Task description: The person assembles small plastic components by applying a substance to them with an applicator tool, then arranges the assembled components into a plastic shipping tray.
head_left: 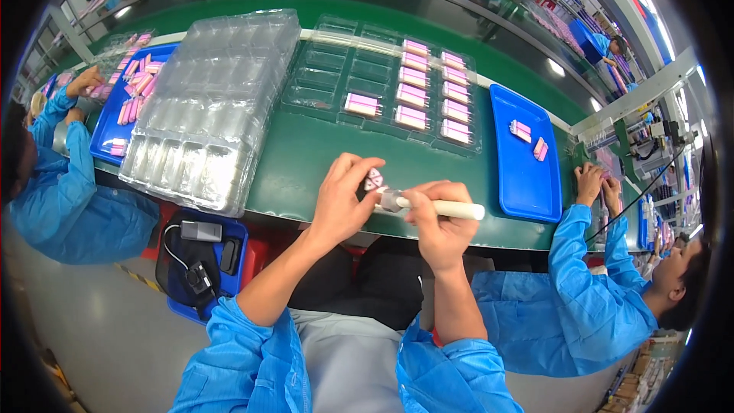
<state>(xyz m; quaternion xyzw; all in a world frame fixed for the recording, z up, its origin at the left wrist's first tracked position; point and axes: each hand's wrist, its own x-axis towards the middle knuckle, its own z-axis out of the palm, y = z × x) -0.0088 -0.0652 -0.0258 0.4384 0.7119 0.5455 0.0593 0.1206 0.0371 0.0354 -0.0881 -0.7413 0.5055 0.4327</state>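
Note:
Just past the table's near edge, my left hand [342, 193] pinches a pink battery pack [374, 181] between thumb and fingers, its end with white triangular marks facing up. My right hand [443, 223] is closed around a tool with a thick cream handle [459, 210]. The tool's brownish, partly see-through head [392, 199] meets or nearly meets the pack; contact cannot be made out. Beyond my hands lies a clear plastic tray [321, 99], with pink-and-white packs [413, 96] filling two columns on its right and one pack [362, 104] farther left.
A tall stack of clear trays [206, 107] stands left. Behind it, a blue tray [107, 134] holds many pink packs. At right, another blue tray [527, 183] carries two packs. Co-workers in blue sit on both sides. A blue bin [229, 279] with devices sits below the table.

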